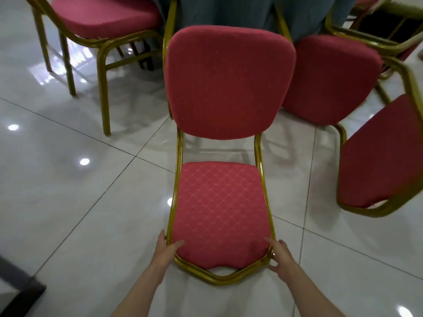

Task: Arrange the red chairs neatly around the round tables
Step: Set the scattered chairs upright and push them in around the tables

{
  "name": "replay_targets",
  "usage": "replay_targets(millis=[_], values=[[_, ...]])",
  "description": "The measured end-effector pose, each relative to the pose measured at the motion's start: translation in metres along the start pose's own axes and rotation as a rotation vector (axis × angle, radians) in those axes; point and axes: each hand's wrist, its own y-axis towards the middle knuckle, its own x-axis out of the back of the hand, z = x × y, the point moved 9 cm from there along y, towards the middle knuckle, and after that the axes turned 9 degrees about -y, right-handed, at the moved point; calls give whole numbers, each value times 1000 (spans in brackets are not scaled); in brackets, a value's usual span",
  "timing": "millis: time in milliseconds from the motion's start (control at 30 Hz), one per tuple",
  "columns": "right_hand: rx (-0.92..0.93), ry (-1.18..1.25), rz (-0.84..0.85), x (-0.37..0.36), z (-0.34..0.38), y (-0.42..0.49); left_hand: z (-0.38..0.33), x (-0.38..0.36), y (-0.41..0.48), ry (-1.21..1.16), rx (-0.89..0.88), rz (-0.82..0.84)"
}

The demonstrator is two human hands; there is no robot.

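Observation:
A red padded chair [229,83] with a gold metal frame stands right in front of me, its seat pointing at the round table's grey-blue cloth [229,10]. My left hand [166,249] grips the left corner of the backrest's top, thumb on the red padding and fingers round the gold tube. My right hand [280,259] holds the right corner the same way, fingers spread along the frame. Both forearms reach in from the bottom edge.
Another red chair [103,17] stands at the upper left by the table, one [329,78] just right of mine, one [377,156] at the far right. A gold frame [377,40] shows top right. Glossy white floor tiles [68,179] lie to the left; a dark object [18,291] sits bottom left.

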Motion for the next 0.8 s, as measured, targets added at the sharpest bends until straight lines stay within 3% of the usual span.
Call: replay_targets(millis=[200, 300, 633, 800], values=[[-20, 36, 107, -7, 12, -12, 9, 2, 9, -148, 107, 26], [-54, 177, 114, 3, 6, -12, 15, 8, 12, -192, 155, 49], [47, 255, 56, 14, -2, -13, 18, 21, -4, -297, 70, -58], [90, 92, 64, 41, 14, -32, -22, 26, -29, -210, -31, -29]])
